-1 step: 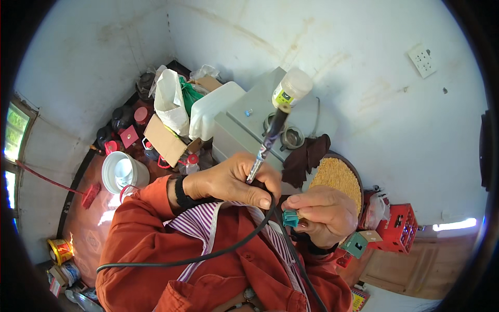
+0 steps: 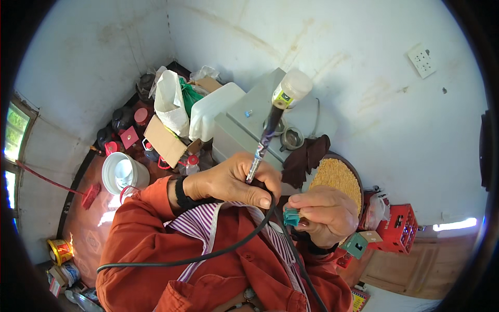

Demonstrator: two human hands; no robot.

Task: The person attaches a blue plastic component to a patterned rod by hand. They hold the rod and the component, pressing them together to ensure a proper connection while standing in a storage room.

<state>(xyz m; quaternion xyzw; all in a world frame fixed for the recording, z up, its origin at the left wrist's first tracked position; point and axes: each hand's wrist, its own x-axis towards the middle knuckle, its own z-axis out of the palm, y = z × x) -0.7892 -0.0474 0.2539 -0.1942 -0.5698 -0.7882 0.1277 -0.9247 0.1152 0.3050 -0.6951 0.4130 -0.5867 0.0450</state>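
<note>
My left hand (image 2: 236, 179) is closed round a slim patterned rod (image 2: 263, 143) with a dark upper end, which points up and away from me. A black cable (image 2: 228, 251) runs past the thumb of that hand and loops down across my chest. Close by on the right, my right hand (image 2: 327, 213) pinches a small teal clip-like piece (image 2: 291, 217) between thumb and fingers. The cable hangs just left of this piece; whether they touch I cannot tell. The lower end of the rod is hidden in my left fist.
Ahead stands a grey cabinet (image 2: 234, 138) bearing a white-lidded jar (image 2: 293, 87) and glass cups (image 2: 292, 138). A round container of yellow grain (image 2: 335, 177) and a red crate (image 2: 397, 228) lie right. A white bucket (image 2: 125, 174), a cardboard box (image 2: 163, 141) and a red broom (image 2: 91, 196) are left.
The upper end of the rod has shifted slightly left and now overlaps the jar behind it. The teal piece has turned very slightly. Both hands stay in nearly the same place.
</note>
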